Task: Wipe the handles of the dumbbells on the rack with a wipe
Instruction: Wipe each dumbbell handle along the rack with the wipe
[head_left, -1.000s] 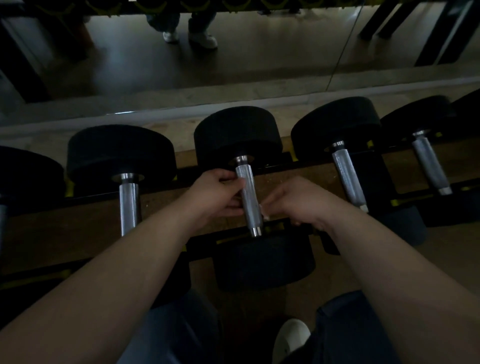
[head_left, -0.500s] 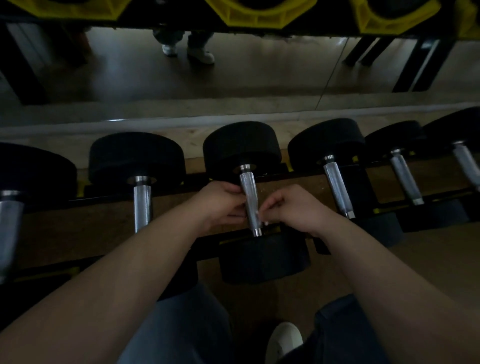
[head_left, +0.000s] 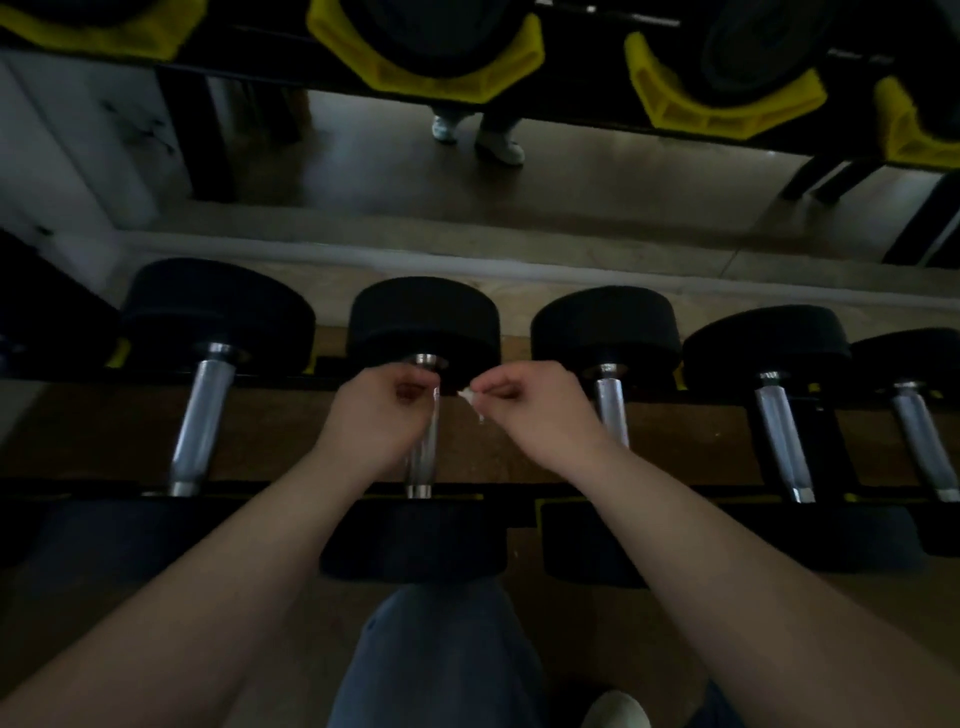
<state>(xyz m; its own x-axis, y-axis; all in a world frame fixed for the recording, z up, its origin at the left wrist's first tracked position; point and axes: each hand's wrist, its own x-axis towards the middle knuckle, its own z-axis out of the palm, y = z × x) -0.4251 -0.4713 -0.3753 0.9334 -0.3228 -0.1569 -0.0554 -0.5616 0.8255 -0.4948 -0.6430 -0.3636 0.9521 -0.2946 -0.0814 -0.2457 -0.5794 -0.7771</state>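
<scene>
**Wipe held just off the bar**

Head view: our left hand (head_left: 382, 410) curls round the far end of the middle dumbbell's handle (head_left: 423, 460) on the rack (head_left: 649, 491). Our right hand (head_left: 532, 413) pinches the small white wipe (head_left: 469, 397) just beside it, apart.

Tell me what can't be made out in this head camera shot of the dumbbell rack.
Head view:
- wipe: only a white scrap shows; the right hand hides the rest.
- middle handle: top covered by the left hand; whether it grips is blurred.
- next handle: partly behind the right hand.
- leftmost dumbbell: cut by the left edge, dark.
</scene>
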